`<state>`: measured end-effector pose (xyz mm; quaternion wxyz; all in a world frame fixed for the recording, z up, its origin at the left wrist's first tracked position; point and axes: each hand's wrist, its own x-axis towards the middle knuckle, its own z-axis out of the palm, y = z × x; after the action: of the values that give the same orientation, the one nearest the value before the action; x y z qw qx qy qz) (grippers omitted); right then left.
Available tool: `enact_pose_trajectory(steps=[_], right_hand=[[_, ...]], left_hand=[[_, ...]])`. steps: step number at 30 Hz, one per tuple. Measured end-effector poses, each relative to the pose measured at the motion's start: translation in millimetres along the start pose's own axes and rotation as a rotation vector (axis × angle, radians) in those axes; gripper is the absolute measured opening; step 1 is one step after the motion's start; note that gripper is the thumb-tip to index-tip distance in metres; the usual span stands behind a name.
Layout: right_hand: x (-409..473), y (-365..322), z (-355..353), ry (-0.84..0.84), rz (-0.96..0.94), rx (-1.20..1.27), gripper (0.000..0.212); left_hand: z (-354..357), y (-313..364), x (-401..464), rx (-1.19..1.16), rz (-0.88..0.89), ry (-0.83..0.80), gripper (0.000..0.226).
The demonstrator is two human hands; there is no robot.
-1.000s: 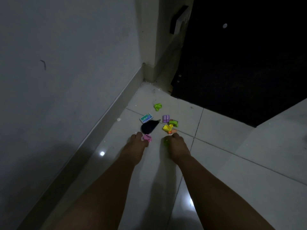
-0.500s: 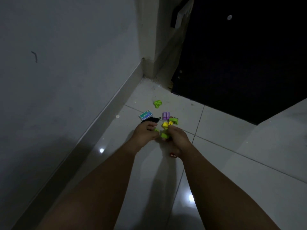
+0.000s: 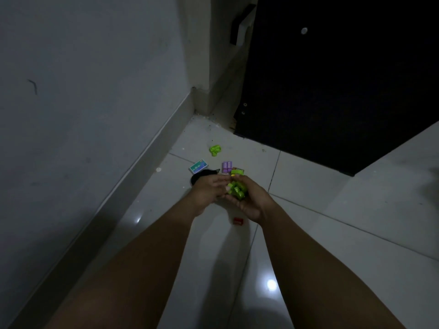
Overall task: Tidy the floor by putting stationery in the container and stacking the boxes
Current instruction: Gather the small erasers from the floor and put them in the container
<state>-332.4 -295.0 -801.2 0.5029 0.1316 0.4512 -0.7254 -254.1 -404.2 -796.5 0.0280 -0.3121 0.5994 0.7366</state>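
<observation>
Both hands have lifted; right hand point(image 3: 249, 198) cups green clips point(image 3: 236, 189), left hand point(image 3: 209, 188) pinching them.

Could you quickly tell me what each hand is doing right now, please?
Left hand: fingers reach to the green pieces; whether it grips them cannot be told.
Right hand: cupped round the green pieces, holding them.

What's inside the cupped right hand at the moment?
The right hand cradles several bright green stationery pieces, with the left hand touching them. Anything deeper in the palm is covered.
</observation>
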Motion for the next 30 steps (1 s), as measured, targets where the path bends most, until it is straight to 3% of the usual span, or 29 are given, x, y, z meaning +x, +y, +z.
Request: enact_pose_trajectory(steps=[3, 7, 11, 15, 19, 22, 27, 30], right_hand=[[-0.3, -1.5, -7.8, 0.035, -0.037, -0.09, 0.022], [-4.5, -10.0, -17.5, 0.21, -0.142, -0.168, 0.014], [-11.1, -18.7, -36.3, 0.331, -0.196, -0.118, 0.013], [-15.6, -22.9, -52.0, 0.366, -0.194, -0.074, 0.011], [-16.2, -23.0, -53.4, 0.353, -0.17, -0.053, 0.009], [-15.4, -22.9, -52.3, 0.34, -0.168, -0.028, 0.01], [-11.2, -22.1, -55.6, 0.335, -0.166, -0.012, 0.018], [-7.7, -23.1, -61.7, 0.347, -0.153, -0.044, 0.021]], left_hand=[[7.7, 2.3, 2.1, 0.095, 0.045, 0.02, 0.04], [20.8, 1.3, 6.1, 0.203, 0.037, -0.002, 0.034], [30.8, -16.1, 4.6, 0.318, 0.017, -0.044, 0.022], [35.4, -39.0, 4.6, 1.014, 0.124, -0.212, 0.038], [44.6, -44.7, 5.4, 1.369, 0.225, -0.238, 0.025], [46.2, -36.6, 11.0, 1.387, 0.312, -0.151, 0.021], [36.1, -15.0, 36.4, 1.201, 0.486, 0.252, 0.023], [32.3, -12.1, 48.9, 1.174, 0.474, 0.272, 0.024]])
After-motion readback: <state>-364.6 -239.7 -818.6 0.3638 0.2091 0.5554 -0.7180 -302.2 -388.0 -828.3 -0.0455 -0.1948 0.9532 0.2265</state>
